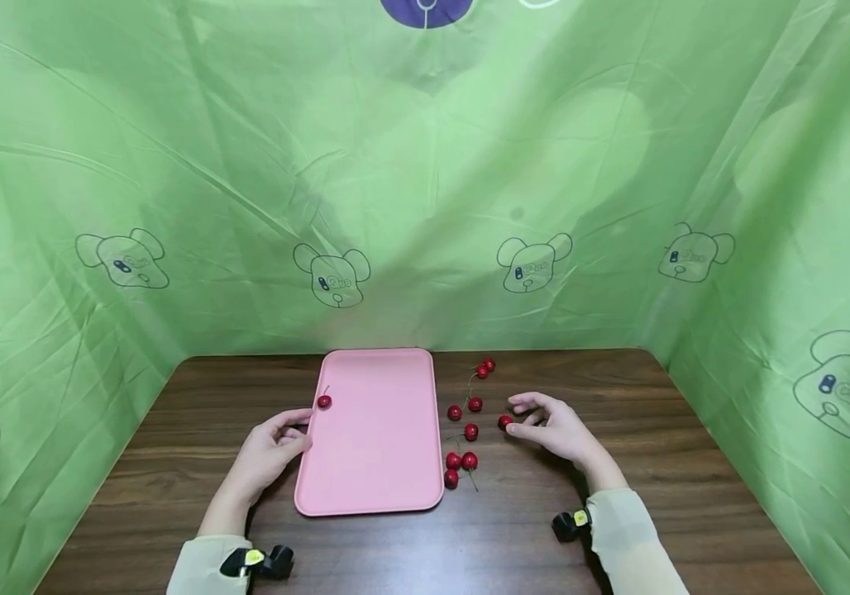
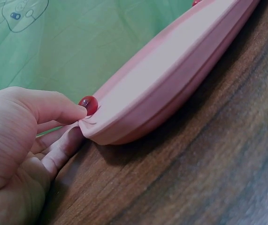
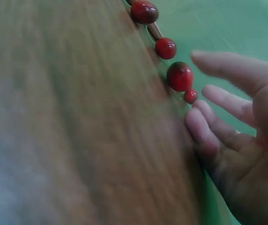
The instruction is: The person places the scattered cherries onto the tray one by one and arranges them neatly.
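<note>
A pink rectangular tray [image 1: 376, 446] lies on the table, one red cherry [image 1: 324, 402] with a stem inside its left edge. My left hand [image 1: 265, 456] pinches the tray's left rim; in the left wrist view the thumb is above the rim and fingers are beneath it. Right of the tray, my right hand [image 1: 561, 431] has thumb and fingers spread beside a single cherry [image 1: 504, 422]. The right wrist view shows a gap between the thumb and the nearest large cherry [image 3: 179, 76]. Whether a fingertip touches a cherry, I cannot tell.
Several more cherries [image 1: 471, 432], some with stems, are scattered between the tray and my right hand. The dark wooden table [image 1: 499, 545] meets a green cloth [image 1: 425, 207] with printed bear heads at the back and sides.
</note>
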